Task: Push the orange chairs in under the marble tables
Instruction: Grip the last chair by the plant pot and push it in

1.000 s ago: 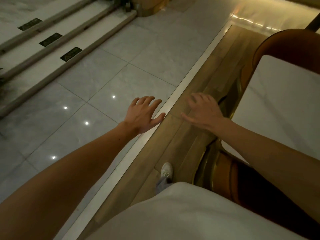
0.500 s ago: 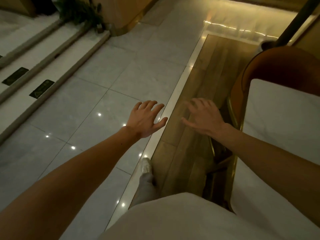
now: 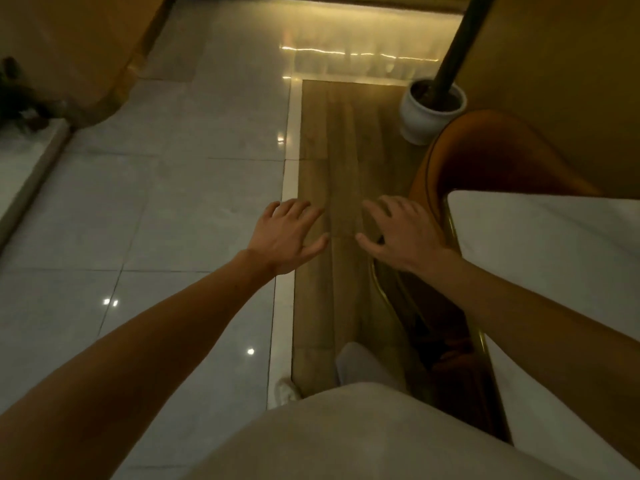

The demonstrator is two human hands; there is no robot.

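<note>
Both arms reach forward over the floor; the left hand (image 3: 289, 235) hangs palm down with fingers spread and loose, holding nothing, above the seam between the grey tile floor (image 3: 173, 209) and the wooden floor strip (image 3: 332, 150); the right hand (image 3: 403, 233) is likewise released, fingers splayed and slightly bent, empty, just left of the marble table (image 3: 554, 251); whether it touches anything cannot be told. The orange chair (image 3: 491, 157) stands at the table's far end on the right, its curved back upright against the tabletop edge, its seat hidden beneath the slab; a gold rim (image 3: 479, 336) runs along the table's left side. Beyond the chair sits a white plant pot (image 3: 420, 121) with a dark trunk. Near the bottom, a white shoe (image 3: 285, 389) rests on the pale border.
</note>
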